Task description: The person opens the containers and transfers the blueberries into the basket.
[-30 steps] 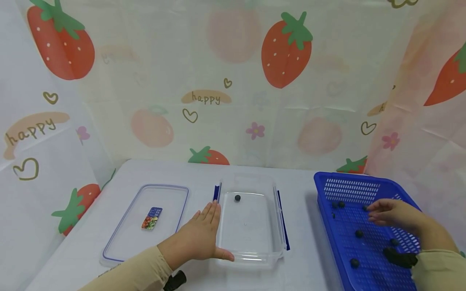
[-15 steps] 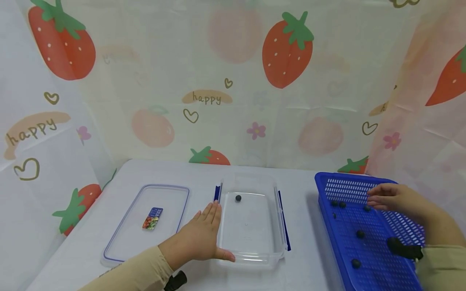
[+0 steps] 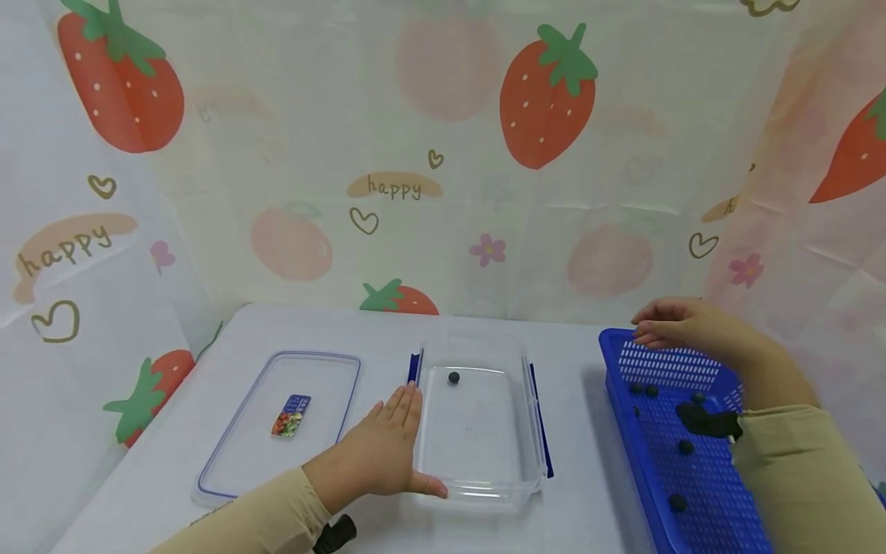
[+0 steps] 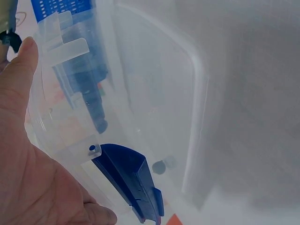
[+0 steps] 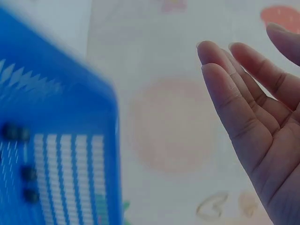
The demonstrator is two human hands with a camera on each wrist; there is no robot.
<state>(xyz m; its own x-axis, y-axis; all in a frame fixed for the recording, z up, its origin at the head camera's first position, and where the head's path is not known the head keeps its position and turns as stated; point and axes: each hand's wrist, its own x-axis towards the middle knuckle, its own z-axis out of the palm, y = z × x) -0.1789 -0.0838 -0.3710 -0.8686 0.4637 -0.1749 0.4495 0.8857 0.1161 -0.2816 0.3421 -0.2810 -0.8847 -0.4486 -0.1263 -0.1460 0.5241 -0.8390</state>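
My left hand [image 3: 381, 454] lies with straight fingers along the left side of a clear plastic container [image 3: 477, 438], thumb at its near corner. Blue locking flaps [image 4: 129, 176] hang at the container's sides. A single dark round berry, like a blueberry [image 3: 454, 378], sits inside toward the far end. Over the far rim of a blue plastic basket [image 3: 626, 454], my right hand [image 3: 692, 327] hovers with loosely bent fingers. Nothing shows between its fingers [image 5: 234, 108] in the right wrist view. Several more dark berries [image 3: 677, 502] lie scattered in the basket; the right forearm covers part of it.
Left of the container, a clear lid [image 3: 242, 454] with a blue edge lies flat, bearing a small colourful label [image 3: 291, 415]. A strawberry-print curtain [image 3: 457, 231] stands behind the white table [image 3: 574, 400].
My right hand has risen from low inside the basket, first up, then left to above its far rim. The left hand and container have stayed put.
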